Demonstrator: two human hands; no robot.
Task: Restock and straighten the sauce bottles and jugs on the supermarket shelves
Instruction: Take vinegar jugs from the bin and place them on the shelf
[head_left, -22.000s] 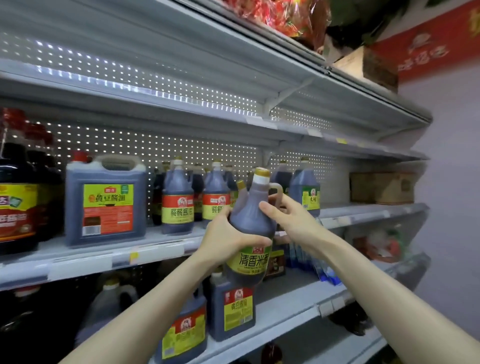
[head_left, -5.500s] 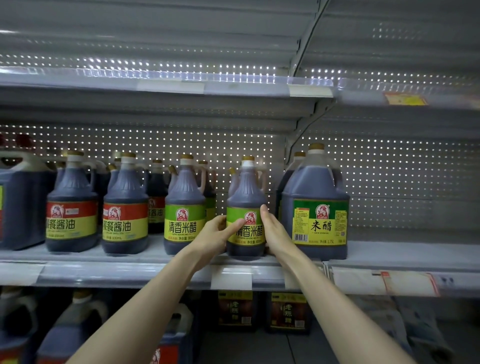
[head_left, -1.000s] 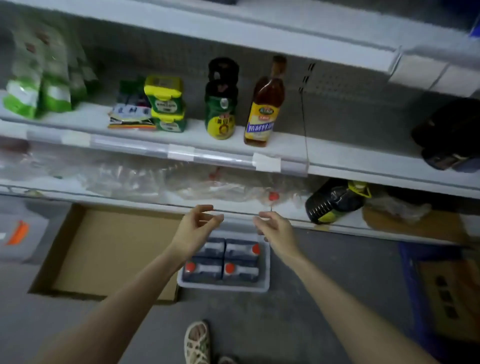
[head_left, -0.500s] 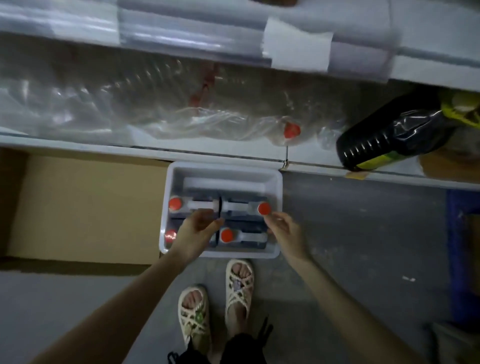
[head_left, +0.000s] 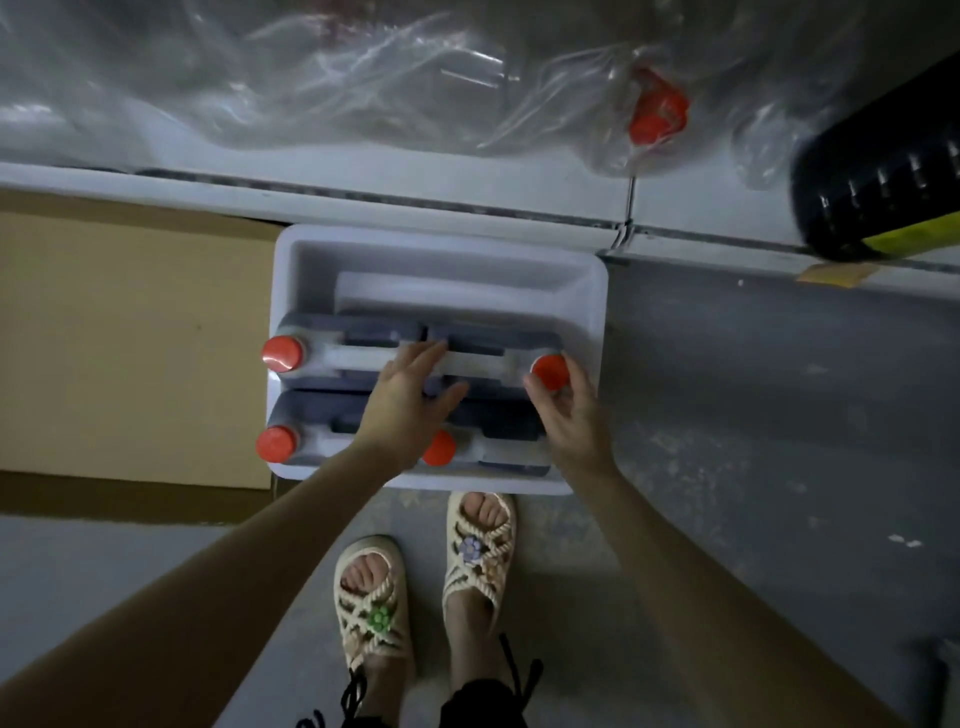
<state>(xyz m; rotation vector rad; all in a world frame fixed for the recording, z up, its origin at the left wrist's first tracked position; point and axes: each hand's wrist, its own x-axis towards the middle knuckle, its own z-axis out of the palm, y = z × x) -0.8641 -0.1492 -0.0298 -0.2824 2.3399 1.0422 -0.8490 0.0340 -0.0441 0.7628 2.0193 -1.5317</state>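
A white plastic bin (head_left: 441, 243) stands on the grey floor below the bottom shelf. Inside it stand several dark jugs with white handles and red caps, seen from above; the back strip of the bin is bare. My left hand (head_left: 410, 408) lies with straight fingers across the handles where the back-left jug (head_left: 322, 358) and back-right jug (head_left: 493, 343) meet. My right hand (head_left: 571, 415) hovers at the back-right jug's red cap (head_left: 549, 371), thumb and fingers loosely on either side of it. The front-left jug (head_left: 306, 421) and front-right jug (head_left: 498, 431) are partly hidden by my hands.
A flat cardboard box (head_left: 130, 338) lies left of the bin. The bottom shelf edge (head_left: 363, 200) runs just behind it, with crumpled clear plastic wrap (head_left: 311, 78) and a dark bottle (head_left: 883, 197) lying on the shelf at the right. My sandalled feet (head_left: 467, 561) stand directly in front of the bin.
My view has dropped closer to the bin. Both hands moved down onto the back row of jugs, the left onto the handles and the right to the back-right cap.
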